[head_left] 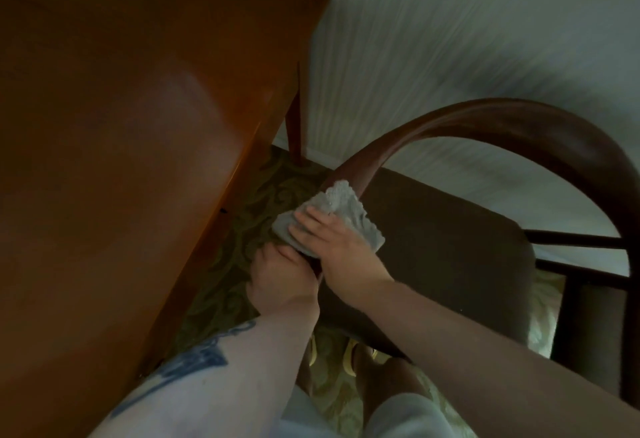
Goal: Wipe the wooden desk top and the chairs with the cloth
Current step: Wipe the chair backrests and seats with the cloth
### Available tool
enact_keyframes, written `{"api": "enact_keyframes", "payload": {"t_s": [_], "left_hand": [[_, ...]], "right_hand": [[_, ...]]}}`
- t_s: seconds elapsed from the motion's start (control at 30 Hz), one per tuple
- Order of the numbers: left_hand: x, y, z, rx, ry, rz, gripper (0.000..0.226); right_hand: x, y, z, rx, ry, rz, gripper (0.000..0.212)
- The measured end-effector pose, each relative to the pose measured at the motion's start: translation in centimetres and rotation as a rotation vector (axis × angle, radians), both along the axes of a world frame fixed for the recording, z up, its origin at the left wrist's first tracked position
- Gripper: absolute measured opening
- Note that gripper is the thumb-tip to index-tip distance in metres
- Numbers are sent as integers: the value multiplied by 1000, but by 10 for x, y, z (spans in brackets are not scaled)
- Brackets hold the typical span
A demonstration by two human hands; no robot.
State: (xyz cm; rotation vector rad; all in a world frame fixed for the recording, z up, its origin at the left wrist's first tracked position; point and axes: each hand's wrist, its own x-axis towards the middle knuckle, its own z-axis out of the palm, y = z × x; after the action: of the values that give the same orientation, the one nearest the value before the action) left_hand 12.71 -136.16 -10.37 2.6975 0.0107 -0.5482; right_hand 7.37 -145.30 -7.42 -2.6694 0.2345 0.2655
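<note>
Cloth (332,216) sits dead centre, pale and folded, draped over the chair's (450,230) curved wooden arm where it drops toward the seat. Right hand (336,247) lies on top of it, fingers flat and pressing the cloth against the wood. Left hand (280,275), at seven o'clock from the cloth, has its fingers curled round the arm just below, touching the cloth's lower edge. Desk (121,143) fills everything from nine to twelve o'clock, glossy brown. Patterned carpet (249,216) shows between desk and chair. Pale wall (450,39) up at one o'clock.
</note>
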Motion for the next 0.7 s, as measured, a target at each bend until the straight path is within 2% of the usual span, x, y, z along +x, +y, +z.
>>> {"api": "enact_keyframes", "payload": {"t_s": [0.07, 0.1, 0.2, 0.27, 0.4, 0.5, 0.63, 0.7], "left_hand": [[0, 0, 1, 17, 2, 2, 38], [1, -1, 0, 22, 5, -1, 39], [1, 1, -2, 12, 13, -2, 45], [2, 2, -2, 17, 39, 0, 42], [6, 2, -1, -18, 80, -8, 32], [8, 4, 1, -36, 112, -8, 33], [11, 6, 8, -170, 274, -3, 33], [18, 8, 6, -341, 513, 119, 36]], "right_hand": [[-2, -31, -2, 28, -22, 48, 73], [-1, -48, -2, -8, -38, -8, 74], [9, -65, 3, -76, -121, -393, 65], [14, -37, -1, -39, -124, -472, 63], [4, -2, -5, 74, -62, -77, 64], [3, -44, -6, 39, -94, -1, 72], [20, -57, -1, 42, -154, -399, 62], [21, -22, -3, 93, -173, -460, 60]]}}
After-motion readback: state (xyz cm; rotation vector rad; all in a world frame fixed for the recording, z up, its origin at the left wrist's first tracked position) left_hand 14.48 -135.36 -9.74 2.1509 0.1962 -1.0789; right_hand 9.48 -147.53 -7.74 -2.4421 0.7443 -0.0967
